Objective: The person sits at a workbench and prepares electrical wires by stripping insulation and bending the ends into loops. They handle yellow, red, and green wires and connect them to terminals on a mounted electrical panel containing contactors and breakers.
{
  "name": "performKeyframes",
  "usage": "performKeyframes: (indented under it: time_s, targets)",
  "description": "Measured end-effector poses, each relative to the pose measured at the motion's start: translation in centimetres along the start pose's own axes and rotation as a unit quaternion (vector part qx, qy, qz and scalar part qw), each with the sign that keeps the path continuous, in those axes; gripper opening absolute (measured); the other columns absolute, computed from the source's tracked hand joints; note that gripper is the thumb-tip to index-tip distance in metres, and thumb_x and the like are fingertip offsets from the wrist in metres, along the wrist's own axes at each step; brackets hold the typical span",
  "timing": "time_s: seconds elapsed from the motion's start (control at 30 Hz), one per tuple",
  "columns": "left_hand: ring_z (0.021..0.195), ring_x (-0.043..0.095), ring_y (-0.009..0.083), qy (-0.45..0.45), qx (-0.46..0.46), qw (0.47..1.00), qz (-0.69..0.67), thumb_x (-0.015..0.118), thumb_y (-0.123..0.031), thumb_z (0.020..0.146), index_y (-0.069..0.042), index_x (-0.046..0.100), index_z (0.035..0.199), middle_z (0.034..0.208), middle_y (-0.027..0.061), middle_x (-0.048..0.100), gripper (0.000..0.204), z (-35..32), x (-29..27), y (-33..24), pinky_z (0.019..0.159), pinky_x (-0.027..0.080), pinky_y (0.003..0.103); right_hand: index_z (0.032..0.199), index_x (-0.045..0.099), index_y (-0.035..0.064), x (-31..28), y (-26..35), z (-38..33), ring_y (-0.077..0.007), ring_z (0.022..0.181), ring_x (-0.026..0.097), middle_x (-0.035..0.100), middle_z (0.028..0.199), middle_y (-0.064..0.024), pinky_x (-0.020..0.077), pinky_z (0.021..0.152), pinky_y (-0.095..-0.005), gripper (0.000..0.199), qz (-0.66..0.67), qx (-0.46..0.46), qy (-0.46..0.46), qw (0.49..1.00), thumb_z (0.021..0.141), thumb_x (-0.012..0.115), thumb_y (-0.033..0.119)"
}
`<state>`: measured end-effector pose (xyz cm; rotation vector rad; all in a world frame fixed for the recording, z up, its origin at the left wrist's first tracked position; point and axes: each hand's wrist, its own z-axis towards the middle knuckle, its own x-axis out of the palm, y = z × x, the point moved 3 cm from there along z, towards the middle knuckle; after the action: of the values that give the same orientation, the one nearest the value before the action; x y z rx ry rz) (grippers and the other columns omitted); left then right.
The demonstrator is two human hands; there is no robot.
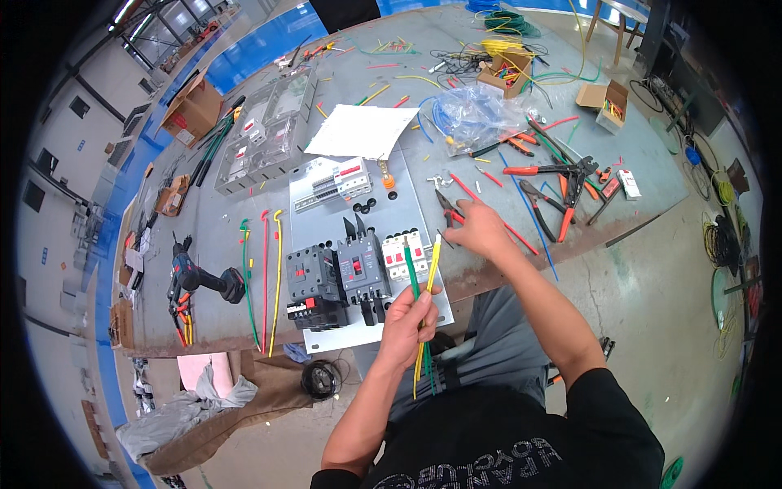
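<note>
My left hand [407,324] is closed around a green wire [411,269] and a yellow wire [432,269]. Both wires stick up past the fingers, and their other ends hang below the hand. The yellow one has a white tip. At the table's near edge, my right hand [482,231] has its fingers around the red handles of small dark-jawed pliers [450,209]; part of the grip is hidden. In front of me a metal mounting plate [326,338] carries a dark contactor [314,277], a dark circuit breaker [359,267] and a white breaker with red switches [402,254].
Green, red and yellow wires [278,285] lie left of the plate, with a cordless drill [195,273] beyond. White paper [362,130] covers the plate's far end. Cutters with red handles [570,191], a plastic bag [476,118] and an open carton [604,106] lie right.
</note>
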<state>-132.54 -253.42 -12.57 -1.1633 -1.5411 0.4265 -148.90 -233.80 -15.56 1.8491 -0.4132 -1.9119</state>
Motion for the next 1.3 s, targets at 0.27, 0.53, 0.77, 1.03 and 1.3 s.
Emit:
performKeyframes:
  time_s: [0.27,0.53,0.77,1.03,1.3]
  targets:
    - [0.052,0.037,0.0048,0.027,-0.014,0.999,0.028,0.053,-0.023,0.111,-0.005,0.062,0.122,0.074,-0.0004,0.052,0.023,-1.0,0.0,-1.0,0.049,0.029,0.022,0.122,0.069,-0.0004,-4.3,0.6,-9.0,-0.0129,0.083,0.066,0.07,0.091,-0.0046,0.0535,0.073,-0.0292,0.036,0.695,0.109,0.191,0.684,0.1,0.067,0.028]
    - [0.051,0.035,0.0041,-0.001,-0.023,0.997,0.079,0.055,-0.023,0.111,-0.005,0.064,0.122,0.07,-0.0014,0.049,0.023,-2.8,0.7,-2.2,0.049,0.028,0.022,0.114,0.072,-0.0005,-5.1,0.7,-11.9,-0.0091,0.085,0.06,0.071,0.094,-0.0017,0.0504,0.076,-0.0279,0.027,0.448,-0.03,0.146,0.882,0.101,0.071,0.023]
    - [0.055,0.031,0.0026,-0.013,-0.007,0.996,0.093,0.057,-0.021,0.11,-0.004,0.064,0.121,0.069,-0.0059,0.042,0.022,-3.5,1.1,-2.2,0.048,0.023,0.021,0.119,0.071,-0.0013,-5.3,1.3,-12.9,-0.0095,0.086,0.059,0.071,0.093,-0.0066,0.0512,0.078,-0.0301,0.029,0.372,-0.031,0.07,0.925,0.096,0.075,0.016]
    - [0.054,0.03,0.0025,-0.024,-0.007,0.993,0.116,0.057,-0.021,0.11,-0.003,0.064,0.122,0.068,-0.0064,0.042,0.023,-3.4,1.5,-2.0,0.047,0.021,0.021,0.122,0.072,0.0018,-6.8,1.3,-13.6,-0.0276,0.092,0.068,0.073,0.1,-0.0139,0.0531,0.085,-0.0376,0.033,0.304,-0.088,0.0,0.949,0.092,0.077,0.016]
    - [0.052,0.032,0.0028,-0.013,-0.016,0.991,0.131,0.056,-0.019,0.11,-0.002,0.063,0.12,0.068,-0.0055,0.044,0.021,-3.8,1.1,-1.6,0.047,0.023,0.022,0.108,0.067,0.0004,-8.1,1.5,-13.2,-0.0378,0.095,0.065,0.07,0.094,-0.0159,0.0507,0.081,-0.0462,0.028,0.156,-0.166,0.011,0.974,0.091,0.076,0.02]
